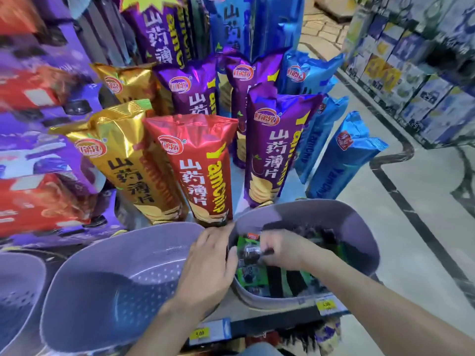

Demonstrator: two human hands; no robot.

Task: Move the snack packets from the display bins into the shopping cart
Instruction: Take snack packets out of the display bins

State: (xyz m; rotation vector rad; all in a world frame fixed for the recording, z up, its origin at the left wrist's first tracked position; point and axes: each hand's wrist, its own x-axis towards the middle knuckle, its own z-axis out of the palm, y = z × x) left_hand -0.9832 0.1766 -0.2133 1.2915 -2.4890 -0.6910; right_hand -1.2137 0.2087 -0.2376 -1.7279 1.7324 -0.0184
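Many tall chip bags point(195, 160) in rows at the back, standing up close together: gold on the left, red in the middle, then purple, then blue on the right. Blurry red and purple boxes point(38, 150) stacked at the far left. Blue and yellow boxes point(411, 80) stacked at the far right, across a pale floor point(385, 240) with a dark line on it.

Three purple bins in front of the bags, side by side. Left bin point(15, 291) only partly in view. Middle bin point(108, 286) big and round, with rows of tiny holes in its bottom. Right bin point(321, 214) just below a purple bag, with the snack packets point(250, 274) inside it, green and dark, piled on each other.

Two bare arms point(385, 304) stretched in from the bottom edge. Left hand point(208, 263) lying between the middle bin and right bin, on their near rims, fingers loose and mostly straight, fingertips over the rim of the right bin, thumb just beside a packet. Not gripping anything, as far as can be told. Right hand point(280, 250) down inside the right bin, fingers curled tight, pinching one small dark packet point(252, 253) with a white label. Too blurry to read the label.

Two yellow price tags point(200, 332) on the shelf edge point(270, 323) under the bins, one below the middle bin, one below the right bin.
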